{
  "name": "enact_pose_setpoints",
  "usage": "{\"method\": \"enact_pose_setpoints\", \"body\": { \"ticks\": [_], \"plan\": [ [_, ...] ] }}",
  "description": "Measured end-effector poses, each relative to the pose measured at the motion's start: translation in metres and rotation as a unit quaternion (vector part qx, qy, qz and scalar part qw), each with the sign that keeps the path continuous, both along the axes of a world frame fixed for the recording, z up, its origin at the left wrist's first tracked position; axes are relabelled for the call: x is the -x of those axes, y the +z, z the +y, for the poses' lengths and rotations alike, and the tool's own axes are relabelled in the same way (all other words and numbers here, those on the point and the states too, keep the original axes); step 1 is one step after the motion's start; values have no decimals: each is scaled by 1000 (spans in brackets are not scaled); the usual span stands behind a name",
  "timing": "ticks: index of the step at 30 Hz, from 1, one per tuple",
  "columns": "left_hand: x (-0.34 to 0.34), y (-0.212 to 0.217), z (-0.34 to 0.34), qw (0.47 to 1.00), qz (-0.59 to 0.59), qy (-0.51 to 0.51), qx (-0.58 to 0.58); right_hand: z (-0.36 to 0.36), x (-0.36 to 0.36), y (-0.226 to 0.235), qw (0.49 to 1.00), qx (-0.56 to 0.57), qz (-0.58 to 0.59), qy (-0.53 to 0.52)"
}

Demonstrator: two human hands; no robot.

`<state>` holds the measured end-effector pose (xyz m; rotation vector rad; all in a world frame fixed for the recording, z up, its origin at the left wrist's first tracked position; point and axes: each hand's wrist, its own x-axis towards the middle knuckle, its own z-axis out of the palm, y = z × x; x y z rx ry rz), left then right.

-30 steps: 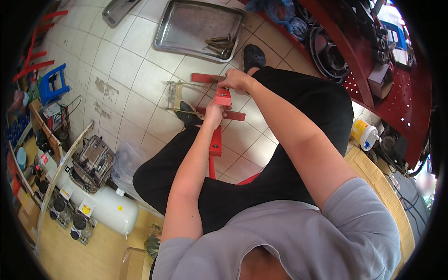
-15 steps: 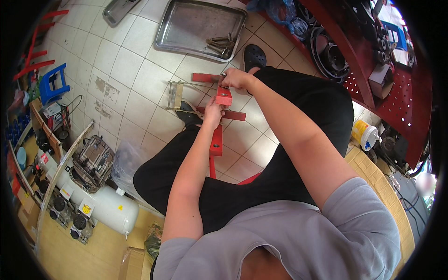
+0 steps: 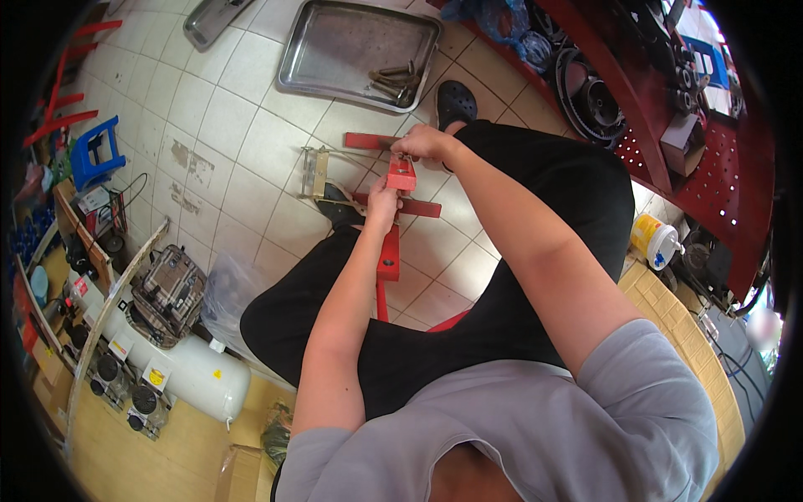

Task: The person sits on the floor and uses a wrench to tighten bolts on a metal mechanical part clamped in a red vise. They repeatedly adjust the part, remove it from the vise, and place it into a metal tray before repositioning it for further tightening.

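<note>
Tiled floor [image 3: 276, 142], fingers [image 3: 405, 148] on red frame [image 3: 402, 174]

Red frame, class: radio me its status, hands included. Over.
Left hand on red frame; right hand farther along it. Exact grip unclear. Metal tray beyond, clear of both.
</note>
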<state>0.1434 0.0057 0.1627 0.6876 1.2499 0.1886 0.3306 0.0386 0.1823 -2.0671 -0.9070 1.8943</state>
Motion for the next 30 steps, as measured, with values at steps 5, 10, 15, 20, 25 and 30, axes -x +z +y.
{"method": "enact_pose_setpoints", "body": {
  "ticks": [5,10,15,20,25,30],
  "plan": [
    [2,-3,1,997,-33,37,51,0,-1,5,998,50,4,28],
    [-1,3,2,993,-55,66,80,0,-1,-6,1000,17,-2,19],
    [0,-4,0,992,-69,40,94,-5,-1,-25,992,-97,-20,83],
    [-2,-3,3,987,-58,35,144,-6,-5,-32,998,-45,42,18],
    [2,-3,1,992,-48,74,94,0,7,-8,979,-112,-120,120],
    [3,-6,2,999,-30,-21,22,0,3,-32,986,-125,-21,109]
  ]
}}
